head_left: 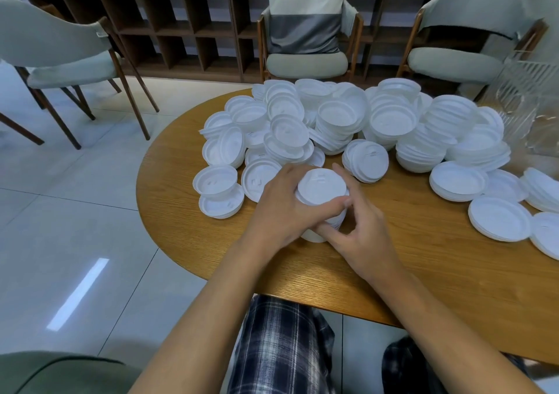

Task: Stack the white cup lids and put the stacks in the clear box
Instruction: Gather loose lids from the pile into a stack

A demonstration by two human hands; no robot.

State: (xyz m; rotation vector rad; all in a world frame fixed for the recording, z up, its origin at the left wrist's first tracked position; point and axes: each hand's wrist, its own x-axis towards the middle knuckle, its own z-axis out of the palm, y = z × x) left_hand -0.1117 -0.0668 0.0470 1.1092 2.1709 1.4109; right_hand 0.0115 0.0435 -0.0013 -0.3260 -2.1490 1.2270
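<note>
A: White cup lids (332,121), whereabouts?

B: Heaped over the far half of the round wooden counter (423,257). Some dome up, some flipped with hollow undersides showing.

A: And by the look of them?

B: Round, thin, glossy white plastic, with raised rims and a small embossed sip tab on top. Partly nested into short leaning piles, with flatter piles and singles out at the left and right edges.

A: And the stack (321,188) nearest the seat?

B: Upright on the counter, just in front of the heap, top lid dome up. Gripped from both sides: left hand (281,209) wrapped round it with the thumb across the near face, right hand (363,227) pinching the lower part, index finger reaching behind.

A: And the clear box (529,100)?

B: At the far right edge of the counter, ribbed and transparent, just beside the heap. Cannot tell whether holding any lids.
</note>
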